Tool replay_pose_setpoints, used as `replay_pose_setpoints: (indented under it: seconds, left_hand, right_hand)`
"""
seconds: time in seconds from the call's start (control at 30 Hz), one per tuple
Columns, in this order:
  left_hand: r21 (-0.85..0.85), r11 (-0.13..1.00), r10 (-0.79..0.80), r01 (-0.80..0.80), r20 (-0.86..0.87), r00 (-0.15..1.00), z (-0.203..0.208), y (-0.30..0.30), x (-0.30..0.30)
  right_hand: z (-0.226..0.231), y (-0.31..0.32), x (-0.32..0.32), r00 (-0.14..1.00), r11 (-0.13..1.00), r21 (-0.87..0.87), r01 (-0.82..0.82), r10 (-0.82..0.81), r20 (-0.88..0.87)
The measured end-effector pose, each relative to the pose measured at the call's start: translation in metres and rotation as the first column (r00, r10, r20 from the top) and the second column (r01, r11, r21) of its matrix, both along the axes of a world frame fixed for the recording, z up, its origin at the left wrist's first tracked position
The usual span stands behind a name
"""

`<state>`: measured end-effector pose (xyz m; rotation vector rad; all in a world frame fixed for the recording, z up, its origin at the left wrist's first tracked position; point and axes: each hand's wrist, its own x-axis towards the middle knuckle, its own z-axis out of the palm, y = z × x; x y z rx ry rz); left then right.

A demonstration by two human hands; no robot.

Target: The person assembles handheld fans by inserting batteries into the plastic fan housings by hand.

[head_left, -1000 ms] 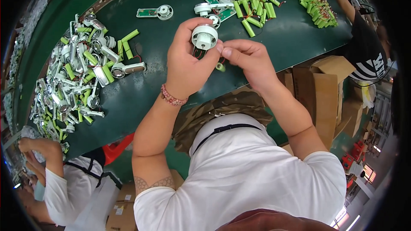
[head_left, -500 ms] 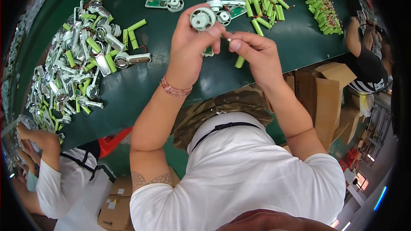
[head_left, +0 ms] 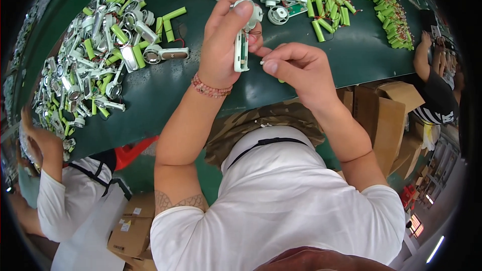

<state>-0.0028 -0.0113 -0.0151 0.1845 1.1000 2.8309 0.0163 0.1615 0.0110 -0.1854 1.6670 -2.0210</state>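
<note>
My left hand (head_left: 217, 52) is closed around the opened housing of a small white handheld fan (head_left: 241, 59), its round head up and its handle down. A green circuit board shows inside the handle. Just right of it, my right hand (head_left: 304, 73) pinches a tiny white connector (head_left: 262, 62) between thumb and forefinger. A bit of a green battery cell (head_left: 281, 81) peeks out under the right hand; the fingers hide the rest, so I cannot tell how it is held. Thin red wires show by the left fingertips.
A large heap of fan parts and green cells (head_left: 100, 55) covers the left of the dark green table (head_left: 181, 85). Further fan housings (head_left: 278, 15) lie beyond my hands. Green cells (head_left: 326, 0) are piled at the far right. Cardboard boxes (head_left: 376, 115) stand right; co-workers (head_left: 65, 190) are at both sides.
My left hand has turned the fan so that the handle's circuit board now shows. My right hand has lowered slightly, still pinching the white connector. The battery cell is now mostly hidden.
</note>
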Motion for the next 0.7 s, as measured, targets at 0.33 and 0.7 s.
replay_pose_setpoints:
  seconds: [0.33, 0.7]
  left_hand:
    - [-0.227, 0.970, 0.090, -0.092, -0.019, 0.996, 0.004, 0.004, 0.005]
    - [-0.422, 0.842, 0.265, -0.337, -0.220, 0.939, 0.002, 0.013, 0.011]
  right_hand:
    - [0.000, -0.017, 0.007, 0.994, 1.000, -0.021, -0.001, 0.003, 0.105]
    - [0.008, -0.014, 0.014, 0.980, 0.997, 0.077, 0.019, -0.034, 0.198]
